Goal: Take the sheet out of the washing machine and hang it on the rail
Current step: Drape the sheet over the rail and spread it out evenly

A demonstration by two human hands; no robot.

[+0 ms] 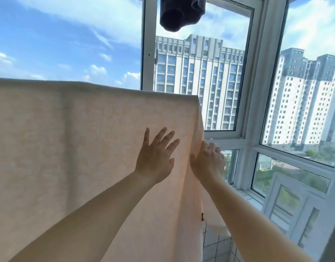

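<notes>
over rail: smooth pale sheet (77, 138)

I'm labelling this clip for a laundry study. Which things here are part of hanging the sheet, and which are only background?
Part of the job:
sheet, draped over something hidden under its top fold
left hand, flat on the sheet
right hand, at the sheet's right edge

Background:
dark garment hanging overhead
window frame
tower blocks outside
</notes>
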